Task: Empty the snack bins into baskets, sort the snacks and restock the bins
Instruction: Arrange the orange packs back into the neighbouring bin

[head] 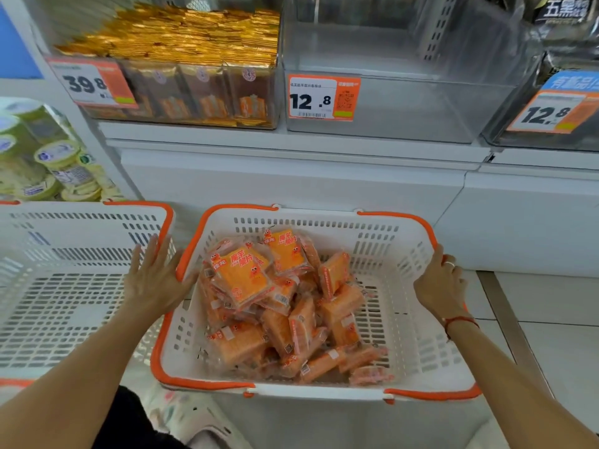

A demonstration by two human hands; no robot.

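1. Two white baskets with orange rims, side by side on the floor below a white shelf (291, 137).
2. Up on the shelf, three see-through bins in a row: left bin (181, 92) packed with gold and orange packs, middle bin (405, 102) with nothing inside, right bin (551, 118) only partly seen.
3. Middle basket (421, 335) straight under the middle bin, with a heap of orange snack packs (278, 306) lying inside, mostly toward its left and middle.
4. Left basket (64, 303) just beside it, bare inside where seen.
5. Stacked round tubs (48, 157) with pale green lids at far left.
6. Left hand (155, 277) flat, fingers straight and spread, pressed on the left rim of the middle basket, in the gap between both baskets.
7. Right hand (440, 286) curled over the right rim of the same basket, gripping it, with a ring on one finger and a red string on the wrist.
8. Orange price tags on the bin fronts: 39.8 (94, 82) on the left, 12.8 (321, 97) in the middle, 12.8 again on the right.
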